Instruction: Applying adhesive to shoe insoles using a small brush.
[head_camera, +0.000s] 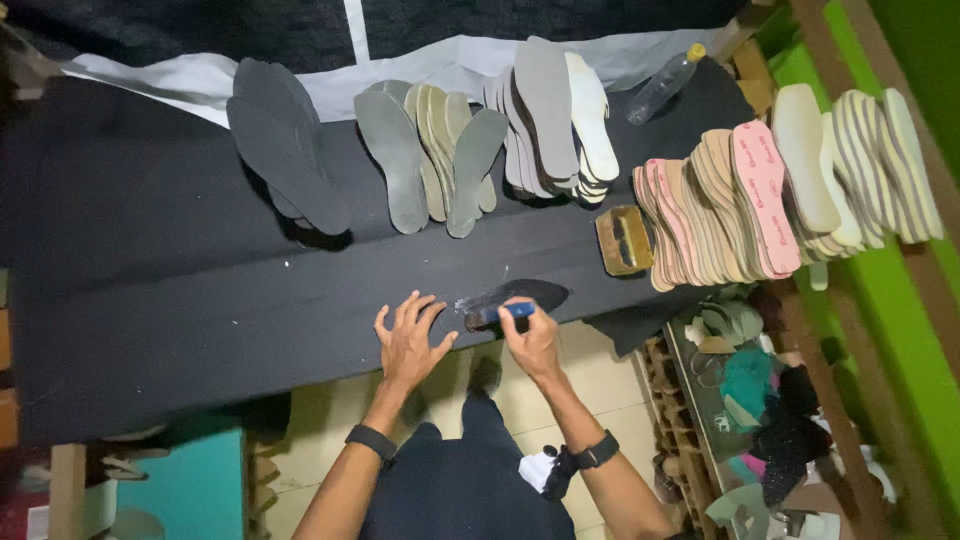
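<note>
The left hand (408, 338) lay flat with its fingers spread apart, just below the middle of the frame, pressing on the black table (150, 280) beside the heel end of a dark insole (520, 294). That insole, thin, flat and pointed at its right tip, lay on the table's near edge at centre, its left part streaked with a wet grey sheen. The right hand (530, 335) was closed around a small brush (492, 315) with a blue handle, whose bristles touched the insole.

Along the upper part of the frame ran leaning rows of cut soles: matte black ones (285, 145) at upper left, then grey-green ones (425, 150), then grey and white ones (555, 115), and at the right a dense fan of pink and cream soles (740, 205) with a foamy look. A clear plastic bottle (665, 82) with a yellow cap lay above them, and a worn yellowish wooden brush block (625, 240) sat just left of the pink stack.

The table top was dull, dark and lightly speckled. Pale floor tiles (590, 380) showed beneath it, a bright green wall (900, 330) ran down the right edge, and shoes lay jumbled at lower right.
</note>
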